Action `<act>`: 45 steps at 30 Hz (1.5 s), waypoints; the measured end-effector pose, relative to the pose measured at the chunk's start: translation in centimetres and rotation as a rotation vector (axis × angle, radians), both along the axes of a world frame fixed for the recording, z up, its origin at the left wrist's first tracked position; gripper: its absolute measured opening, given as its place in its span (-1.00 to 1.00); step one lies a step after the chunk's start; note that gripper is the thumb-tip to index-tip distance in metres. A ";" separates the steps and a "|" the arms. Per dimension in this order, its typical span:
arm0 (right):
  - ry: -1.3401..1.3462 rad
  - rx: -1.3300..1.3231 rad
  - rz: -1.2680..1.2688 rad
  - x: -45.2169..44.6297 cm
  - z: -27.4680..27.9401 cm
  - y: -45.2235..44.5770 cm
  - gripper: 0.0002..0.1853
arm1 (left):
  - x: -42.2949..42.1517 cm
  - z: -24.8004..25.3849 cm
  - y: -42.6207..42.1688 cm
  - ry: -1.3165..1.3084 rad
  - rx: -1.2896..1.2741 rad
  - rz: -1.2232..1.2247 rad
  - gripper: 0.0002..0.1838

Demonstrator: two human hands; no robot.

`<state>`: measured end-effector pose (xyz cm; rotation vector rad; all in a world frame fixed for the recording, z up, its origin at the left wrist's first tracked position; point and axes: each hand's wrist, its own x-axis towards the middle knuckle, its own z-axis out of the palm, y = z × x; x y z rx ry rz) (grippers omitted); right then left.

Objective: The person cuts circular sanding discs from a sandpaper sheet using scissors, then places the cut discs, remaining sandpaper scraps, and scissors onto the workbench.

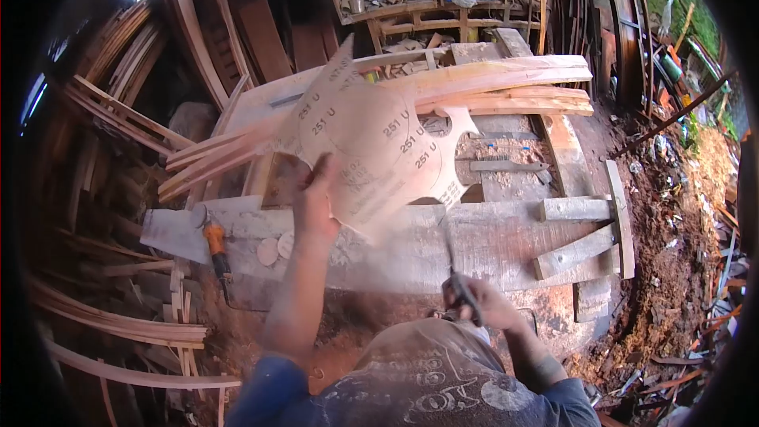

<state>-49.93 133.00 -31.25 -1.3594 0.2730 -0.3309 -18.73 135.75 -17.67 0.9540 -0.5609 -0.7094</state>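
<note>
My left hand (pixel 319 198) grips the lower left edge of a pale sheet (pixel 368 138) printed "251 U", held up over the workbench. Its edge has rounded cut-outs and pointed corners, and a circle is marked on its face. In my right hand (pixel 478 302), low in front of my body, is a dark-handled tool with a thin shaft (pixel 450 245) pointing up to the sheet's lower right corner. What kind of tool it is, I cannot tell. Round discs (pixel 269 251) lie on the bench's front plank (pixel 379 269), beside an orange and black power tool (pixel 215 243).
Long boards (pixel 506 83) lie across the back of the bench. Short wood blocks (pixel 577 208) sit at its right end. A brush-like tool (pixel 510 166) rests among shavings. Shelves (pixel 427 12) stand behind, and timber strips (pixel 118 320) fill the left side.
</note>
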 end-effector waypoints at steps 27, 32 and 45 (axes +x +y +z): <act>-0.147 0.075 -0.055 5.2 1.2 -2.3 -0.14 | -3.8 -6.0 5.3 0.182 -0.035 -0.116 -0.46; -0.138 -0.011 -0.133 4.7 4.3 -2.4 -0.14 | -4.1 -7.3 6.3 0.380 -0.008 -0.153 -0.56; -0.064 0.039 -0.227 3.3 5.7 -1.1 0.32 | -7.8 -4.8 6.7 0.155 0.075 -0.102 -0.43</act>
